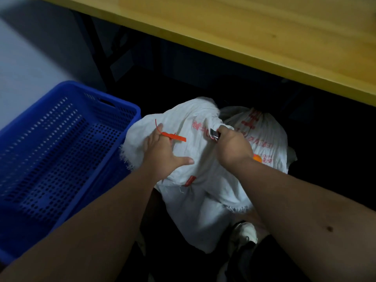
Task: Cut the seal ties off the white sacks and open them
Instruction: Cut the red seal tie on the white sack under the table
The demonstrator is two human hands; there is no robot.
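While left hand pinches red tie | right hand fingers grip cutter

You are looking at a dim picture with a cool, bluish cast. The brightest part is the yellow counter along the top, lit from above. Under it the space falls into near-black shadow where you can make out almost nothing. The white sacks catch enough light to stand out, though their red print is too soft to read. The blue basket looks murky, its far edge smeared. Straight lines bow at the edges, and your forearms loom large and slightly blurred.
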